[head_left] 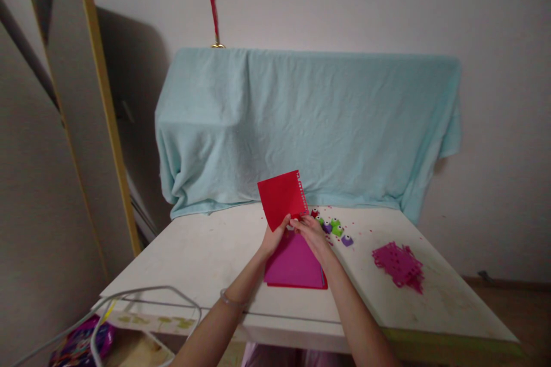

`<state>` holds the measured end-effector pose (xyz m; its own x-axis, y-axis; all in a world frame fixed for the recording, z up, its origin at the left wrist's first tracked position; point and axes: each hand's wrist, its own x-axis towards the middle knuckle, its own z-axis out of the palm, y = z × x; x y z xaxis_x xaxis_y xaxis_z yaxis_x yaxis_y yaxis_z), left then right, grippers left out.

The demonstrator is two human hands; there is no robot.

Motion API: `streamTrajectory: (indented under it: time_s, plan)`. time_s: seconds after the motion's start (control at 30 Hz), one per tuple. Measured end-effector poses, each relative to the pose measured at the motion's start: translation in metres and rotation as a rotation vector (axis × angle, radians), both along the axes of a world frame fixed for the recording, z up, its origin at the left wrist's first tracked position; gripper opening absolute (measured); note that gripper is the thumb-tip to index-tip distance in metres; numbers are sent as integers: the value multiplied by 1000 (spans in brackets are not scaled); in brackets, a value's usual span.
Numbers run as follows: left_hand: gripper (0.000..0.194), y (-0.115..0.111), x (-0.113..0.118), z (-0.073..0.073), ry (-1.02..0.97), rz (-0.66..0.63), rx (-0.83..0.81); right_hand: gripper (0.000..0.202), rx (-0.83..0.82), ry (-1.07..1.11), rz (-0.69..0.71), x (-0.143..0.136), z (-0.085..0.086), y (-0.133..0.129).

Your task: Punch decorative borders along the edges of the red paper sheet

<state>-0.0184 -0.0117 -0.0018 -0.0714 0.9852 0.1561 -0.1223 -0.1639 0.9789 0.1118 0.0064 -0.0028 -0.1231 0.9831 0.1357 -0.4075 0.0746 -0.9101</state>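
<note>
Both hands meet near the middle of the white table. My left hand (pixel 275 236) is closed on the lower part of a red sheet (pixel 280 198), which is held up and has a row of punched notches along its right edge. At that sheet's lower right corner, my right hand (pixel 312 232) is closed round a small red punch (pixel 295 222), mostly hidden by the fingers. Beneath the hands lies a magenta sheet (pixel 293 264) on top of red paper. Small green, purple and red punches (pixel 337 230) with eye-like dots stand right of the hands.
Punched magenta scraps (pixel 399 265) lie on the right of the white table (pixel 172 264). Tiny paper bits surround the small punches. A light blue cloth (pixel 310 126) hangs behind. A grey cable (pixel 163 288) loops at the front left edge, near a tall mirror (pixel 81 97).
</note>
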Motion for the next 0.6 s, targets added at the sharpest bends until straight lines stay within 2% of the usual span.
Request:
streamTrajectory:
  time_s: [0.23,0.47,0.6]
  plan:
    - [43,1,1,-1,1,31,28,30,-3,35,-18,0,2,0]
    - [43,0,0,-3,61,-19,49,24,50,14,-14,2,1,1]
    - [44,0,0,-4,102,0,74,27,48,-9,-41,2,1,1]
